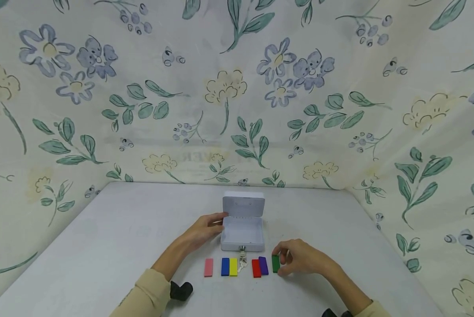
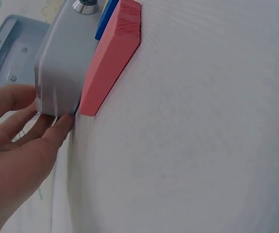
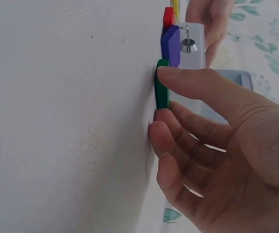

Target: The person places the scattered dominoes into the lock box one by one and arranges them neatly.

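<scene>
A small pale-grey metal cash box [image 1: 242, 233] stands on the table with its lid [image 1: 243, 207] raised. Keys [image 1: 242, 259] hang from the lock at its front. My left hand [image 1: 203, 230] rests at the box's left side, fingertips against its wall in the left wrist view. In front of the box and to the right, my right hand [image 1: 300, 257] pinches a green block [image 3: 162, 87] between thumb and fingers, close to the tabletop. Beside it lie a purple block [image 1: 263, 266] and a red block [image 1: 256, 268], side by side.
Left of the keys are a yellow block [image 1: 233, 267], a blue block [image 1: 225, 267] and a pink block [image 1: 208, 267]. They lie on a white-covered table [image 1: 149, 207]. A flower-printed cloth [image 1: 197, 110] hangs behind the table and at its sides.
</scene>
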Demonstrator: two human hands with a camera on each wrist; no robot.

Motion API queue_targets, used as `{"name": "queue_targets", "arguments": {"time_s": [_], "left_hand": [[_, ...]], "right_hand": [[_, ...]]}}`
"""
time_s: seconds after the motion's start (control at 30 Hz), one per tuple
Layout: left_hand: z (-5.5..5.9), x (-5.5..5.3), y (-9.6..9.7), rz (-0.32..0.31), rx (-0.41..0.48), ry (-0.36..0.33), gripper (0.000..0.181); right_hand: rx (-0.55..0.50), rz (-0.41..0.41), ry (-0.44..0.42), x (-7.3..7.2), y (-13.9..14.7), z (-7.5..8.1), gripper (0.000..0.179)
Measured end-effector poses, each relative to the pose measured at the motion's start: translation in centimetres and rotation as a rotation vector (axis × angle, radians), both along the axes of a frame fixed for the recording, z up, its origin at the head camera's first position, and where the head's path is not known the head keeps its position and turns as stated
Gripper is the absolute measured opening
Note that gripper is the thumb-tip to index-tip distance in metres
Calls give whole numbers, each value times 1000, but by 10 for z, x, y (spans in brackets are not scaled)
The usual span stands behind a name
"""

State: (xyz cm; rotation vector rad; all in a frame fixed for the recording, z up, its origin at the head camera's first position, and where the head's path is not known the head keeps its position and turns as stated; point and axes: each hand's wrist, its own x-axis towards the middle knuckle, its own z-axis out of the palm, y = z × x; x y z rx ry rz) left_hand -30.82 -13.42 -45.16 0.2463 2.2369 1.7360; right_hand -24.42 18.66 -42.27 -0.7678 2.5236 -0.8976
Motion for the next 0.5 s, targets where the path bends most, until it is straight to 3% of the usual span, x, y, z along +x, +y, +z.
{"name": "queue_targets", "arguments": {"time_s": [0.5], "left_hand": [[-1,0,-1,-7,-18,19,50]], "right_hand": [[12,-9,56,-4,-1,7,39]]}}
